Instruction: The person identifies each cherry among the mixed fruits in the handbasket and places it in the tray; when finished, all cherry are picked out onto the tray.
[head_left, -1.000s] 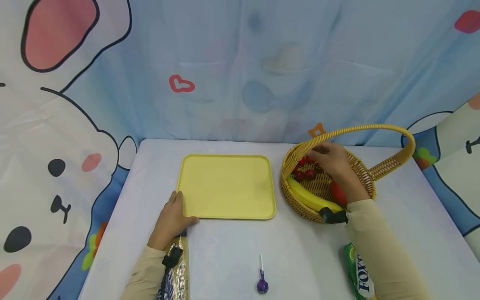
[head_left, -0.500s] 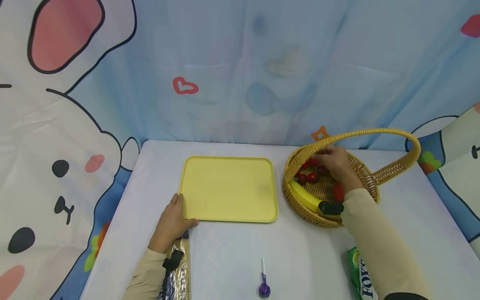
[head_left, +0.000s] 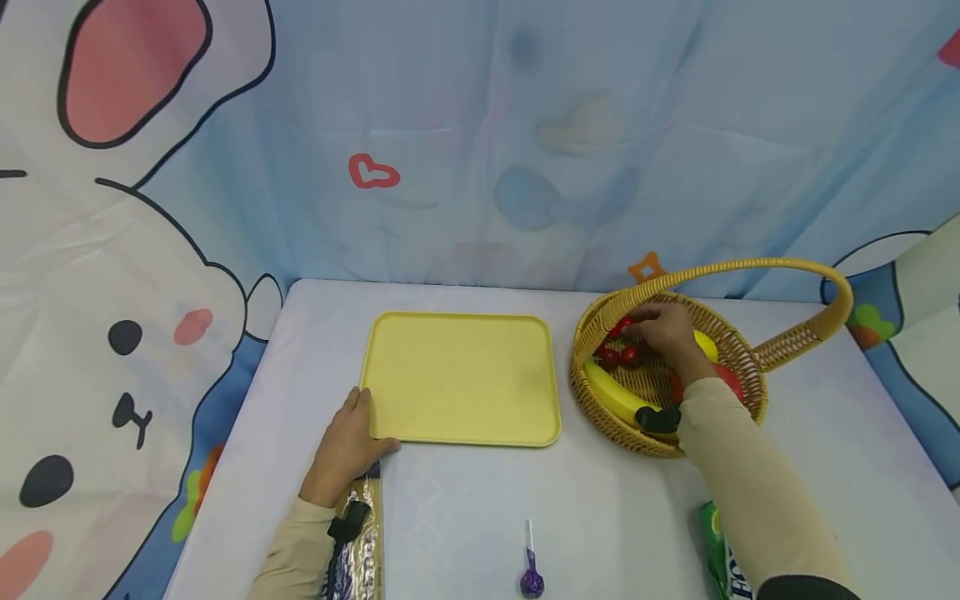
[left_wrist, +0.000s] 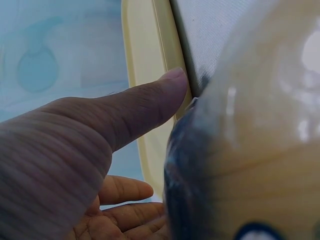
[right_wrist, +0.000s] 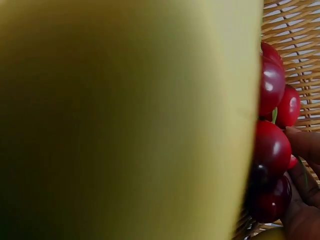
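My left hand (head_left: 347, 446) rests at the near left corner of the yellow tray (head_left: 465, 379), its fingers straight along the side and its thumb (left_wrist: 160, 97) against the front edge. To the right, my right hand (head_left: 667, 333) reaches under the handle into the wicker basket (head_left: 583, 392). Its curled fingers (right_wrist: 304, 142) are at the cherries (right_wrist: 272, 147), with a thin green stem by them; the grip is partly hidden. A banana (head_left: 617, 396) lies in front of the cherries and blocks much of the right wrist view.
Also in the basket are a yellow fruit (head_left: 705, 343) and a red one (head_left: 729, 379), partly behind the arm. A purple lollipop (head_left: 531, 579) lies near the front. A gold packet (head_left: 366, 542) is beside the left forearm, a green packet (head_left: 716, 542) beside the right one.
My right hand stays at the cherries and has drawn slightly nearer, its fingers working among them. The yellow fruit has come into sight beside the wrist. The left hand keeps its place at the tray.
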